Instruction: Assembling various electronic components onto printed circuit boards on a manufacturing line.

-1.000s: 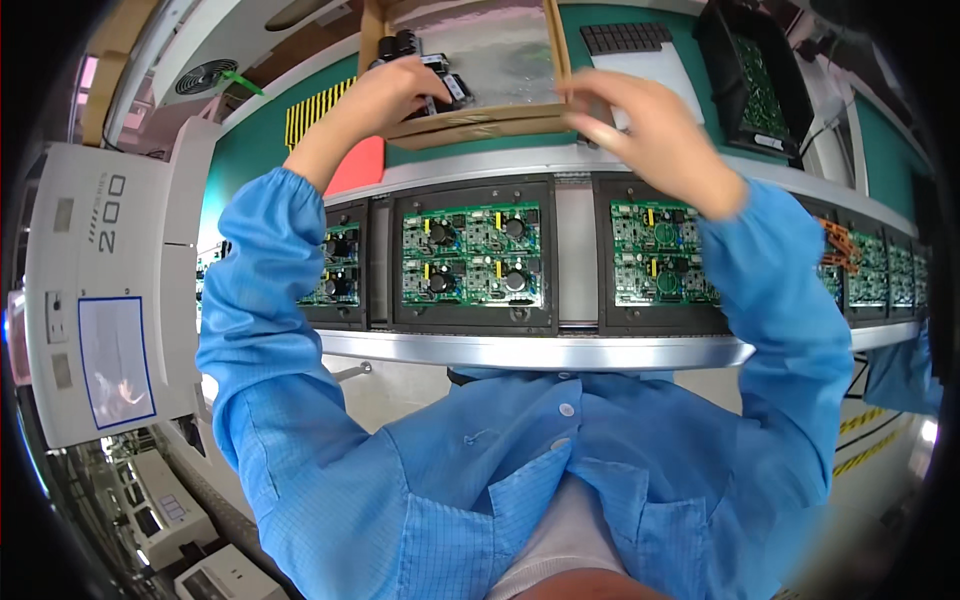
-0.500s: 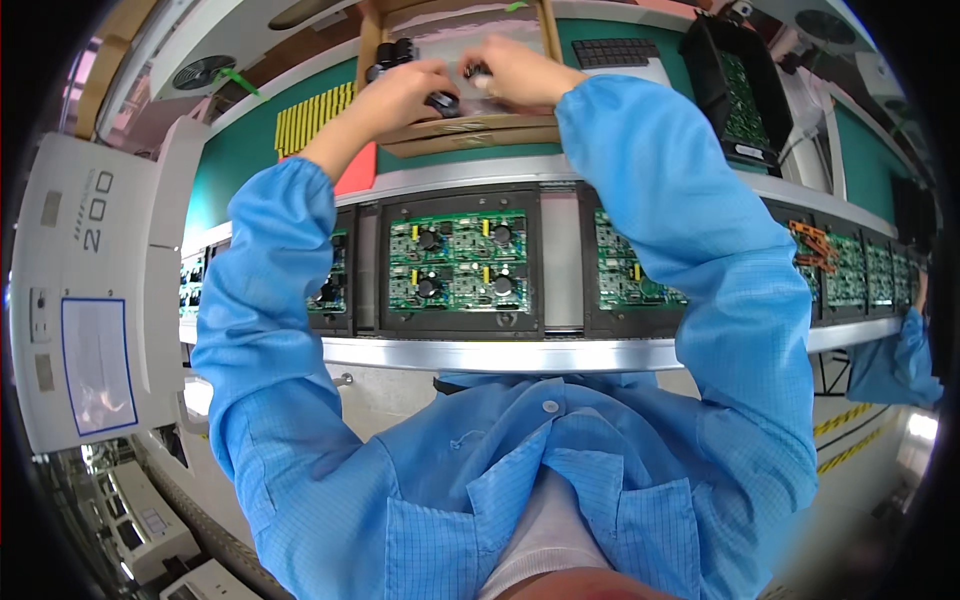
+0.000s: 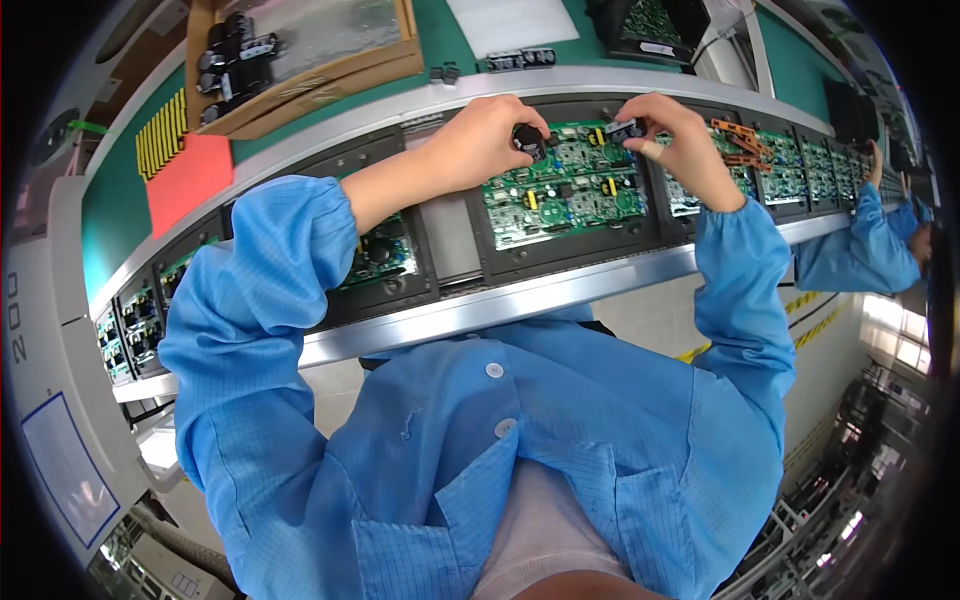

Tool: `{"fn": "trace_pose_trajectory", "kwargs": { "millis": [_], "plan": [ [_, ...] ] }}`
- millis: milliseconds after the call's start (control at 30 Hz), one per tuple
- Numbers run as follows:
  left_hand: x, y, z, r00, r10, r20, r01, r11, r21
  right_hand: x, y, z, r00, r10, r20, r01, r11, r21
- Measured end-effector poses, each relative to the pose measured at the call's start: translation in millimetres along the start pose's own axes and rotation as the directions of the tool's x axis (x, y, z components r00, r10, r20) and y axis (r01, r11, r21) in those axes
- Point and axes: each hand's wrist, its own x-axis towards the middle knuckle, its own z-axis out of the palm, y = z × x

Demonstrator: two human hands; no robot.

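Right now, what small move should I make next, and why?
Perhaps tip your right hand's black cylinder upright: it looks sideways near the board's far right corner, and the round green spots nearer you would suit an upright end.

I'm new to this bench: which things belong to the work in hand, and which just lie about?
Probably in use:
black cylinder in the left hand
dark cylinder in the right hand
green circuit board beneath
cardboard box of similar cylinders

Apparently just lying about:
red sheet
white sheet
yellow-and-black striped piece
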Motion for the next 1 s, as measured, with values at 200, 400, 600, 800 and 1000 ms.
{"fn": "trace_pose_trajectory", "kwargs": {
  "millis": [200,400,600,800,1000],
  "plan": [
    [8.3,-6.1,28.0,0.999,0.012,0.044,-0.017,0.994,0.107,-15.3,9.8,9.3,0.993,0.103,0.061,-0.1,0.994,-0.052],
    [15.5,-13.4,34.3,0.988,0.153,0.028,-0.156,0.962,0.224,-11.6,24.2,16.4,0.997,0.022,0.078,-0.015,0.996,-0.09],
    [17.4,-7.4,33.1,0.982,0.182,0.054,-0.189,0.913,0.362,-6.2,22.4,24.9,0.999,-0.013,0.037,0.016,0.997,-0.081],
    [17.1,6.1,31.4,0.972,0.166,0.168,-0.235,0.727,0.645,-4.7,3.8,18.9,0.995,0.021,0.097,0.014,0.937,-0.348],
    [-25.0,8.4,-63.9,0.933,0.357,-0.05,-0.216,0.666,0.714,58.5,-79.1,-18.5,0.981,-0.192,-0.042,0.189,0.98,-0.069]
  ]
}}
